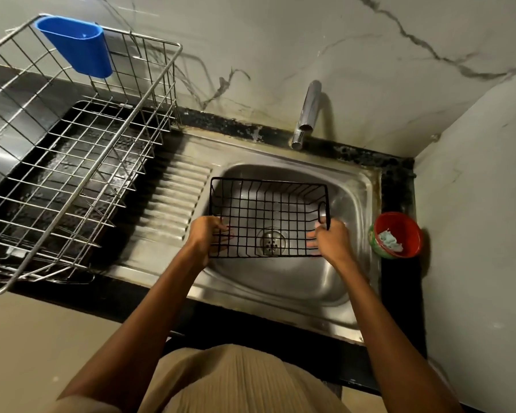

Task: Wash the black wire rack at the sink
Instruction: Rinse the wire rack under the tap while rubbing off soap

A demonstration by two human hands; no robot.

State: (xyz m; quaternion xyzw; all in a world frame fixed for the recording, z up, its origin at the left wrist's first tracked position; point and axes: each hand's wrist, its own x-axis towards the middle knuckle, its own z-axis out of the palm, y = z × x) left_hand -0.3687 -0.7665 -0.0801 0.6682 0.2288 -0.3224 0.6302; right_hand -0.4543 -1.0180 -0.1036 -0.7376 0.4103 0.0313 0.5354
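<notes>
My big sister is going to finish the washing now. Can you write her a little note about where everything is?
Left hand: grips the near left edge of the black wire rack.
Right hand: grips its near right corner, below the small side handle.
The rack is held over the steel sink basin, above the round drain.
The chrome tap shows no running water.
The red plastic bowl, with a pale cloth inside, sits on the right.
Done: rack brought to the sink. Left: wetting, scrubbing, rinsing.

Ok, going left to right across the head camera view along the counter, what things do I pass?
Steel wire dish rack → ribbed drainboard → left hand → black wire rack → right hand → red bowl.
</notes>
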